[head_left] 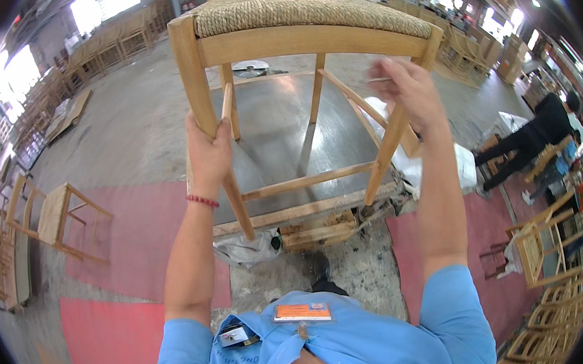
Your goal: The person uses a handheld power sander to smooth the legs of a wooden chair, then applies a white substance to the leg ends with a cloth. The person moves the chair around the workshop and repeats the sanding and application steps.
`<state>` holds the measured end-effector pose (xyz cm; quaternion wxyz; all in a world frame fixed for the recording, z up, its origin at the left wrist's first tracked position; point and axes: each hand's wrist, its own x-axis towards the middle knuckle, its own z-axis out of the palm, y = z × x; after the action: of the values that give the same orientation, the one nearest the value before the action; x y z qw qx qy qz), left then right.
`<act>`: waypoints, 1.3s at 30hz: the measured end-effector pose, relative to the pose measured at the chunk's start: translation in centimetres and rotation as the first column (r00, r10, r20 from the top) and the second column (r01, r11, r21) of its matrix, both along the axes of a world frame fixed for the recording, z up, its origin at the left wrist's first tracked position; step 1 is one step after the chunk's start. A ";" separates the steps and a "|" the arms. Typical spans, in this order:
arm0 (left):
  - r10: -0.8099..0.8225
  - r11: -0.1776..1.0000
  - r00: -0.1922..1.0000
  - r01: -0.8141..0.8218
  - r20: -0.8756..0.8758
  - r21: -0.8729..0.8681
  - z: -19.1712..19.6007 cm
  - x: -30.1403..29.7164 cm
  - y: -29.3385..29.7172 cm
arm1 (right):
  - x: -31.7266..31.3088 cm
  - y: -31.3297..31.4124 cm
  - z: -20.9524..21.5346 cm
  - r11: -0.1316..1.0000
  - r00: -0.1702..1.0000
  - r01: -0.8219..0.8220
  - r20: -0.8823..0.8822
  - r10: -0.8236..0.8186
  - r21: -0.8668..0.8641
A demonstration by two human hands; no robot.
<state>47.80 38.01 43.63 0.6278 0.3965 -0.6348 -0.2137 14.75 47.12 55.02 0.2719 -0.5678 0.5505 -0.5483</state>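
Observation:
A wooden chair [314,40] with a woven rope seat [304,9] is in front of me, over a low table with a dark metal top [270,100]. My left hand [210,151] is wrapped round the chair's left near leg, close to a side rung. My right hand [408,92] is raised at the right near leg, below the seat rail. Its fingers are curled, and a thin pale piece seems to stick out of them, too small to name. The feet of the two near legs show at the table's near edge; whether they touch it I cannot tell.
Another woven-seat chair [53,215] stands at left, near red floor mats [136,230]. White plastic wrapping [446,168] lies right of the table. Chair frames [543,246] are at right, where a person in dark clothes [533,134] bends. Rows of chairs [109,44] line the back.

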 end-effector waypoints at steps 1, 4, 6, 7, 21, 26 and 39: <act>0.022 0.998 1.000 -0.023 0.019 0.055 0.5 -0.3 -1.7 | -2.6 -1.2 -0.3 0.973 0.974 0.181 -0.113 -0.198 -0.144; 0.103 0.988 0.993 -0.109 0.054 0.114 1.2 -1.2 -5.9 | -8.0 -5.5 -4.1 0.813 0.857 0.447 -0.084 -0.509 -0.373; 0.159 0.985 0.987 -0.161 0.034 0.056 1.9 -1.8 -8.4 | -10.5 -8.9 -6.8 0.798 0.852 0.475 -0.035 -0.523 -0.370; 0.202 0.979 0.976 -0.204 0.079 0.016 2.1 -1.9 -9.2 | -11.4 -10.2 -8.2 0.829 0.868 0.455 -0.044 -0.494 -0.326; 0.304 0.939 0.940 -0.322 0.153 0.118 2.0 -2.0 -14.9 | -12.5 -19.9 -11.9 0.909 0.893 0.354 -0.208 -0.398 -0.220; 0.314 0.936 0.939 -0.331 0.143 0.122 2.3 -1.6 -14.1 | -12.7 -19.7 -11.8 0.913 0.914 0.324 -0.168 -0.370 -0.247; 0.404 0.908 0.901 -0.416 0.159 0.048 2.7 -1.3 -12.7 | -12.0 -18.9 -12.3 0.909 0.939 0.310 -0.062 -0.339 -0.278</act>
<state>46.48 25.27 46.28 0.5943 0.5607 -0.5720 -0.0727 2.78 28.23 42.77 0.0684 -0.5283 0.5732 -0.6226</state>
